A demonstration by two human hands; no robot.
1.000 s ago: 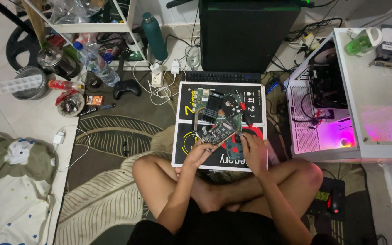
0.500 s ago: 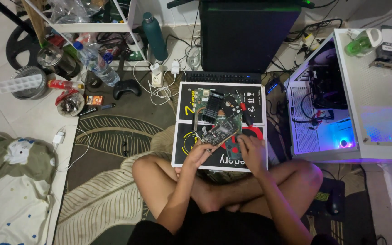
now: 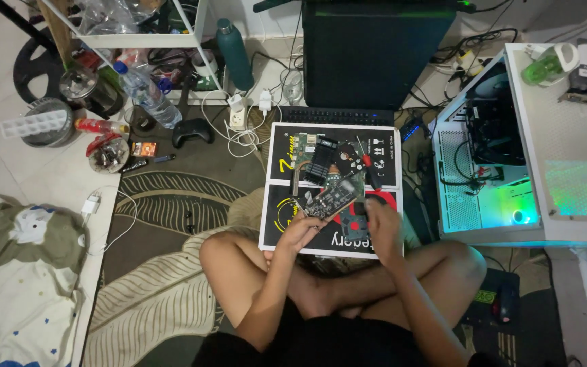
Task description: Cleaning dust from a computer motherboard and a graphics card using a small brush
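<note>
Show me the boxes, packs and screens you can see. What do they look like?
Flat box: on the rug under the parts, black with yellow and white print.
Monitor: behind the box, big dark rectangle seen from above.
Small packet: on the floor at left, orange and black.

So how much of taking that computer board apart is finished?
Looks partway. Done: a black part and a screwdriver lie loose on the flat box. In hand: the left hand holds the circuit board, right hand beside it. What's left is unclear.
</note>
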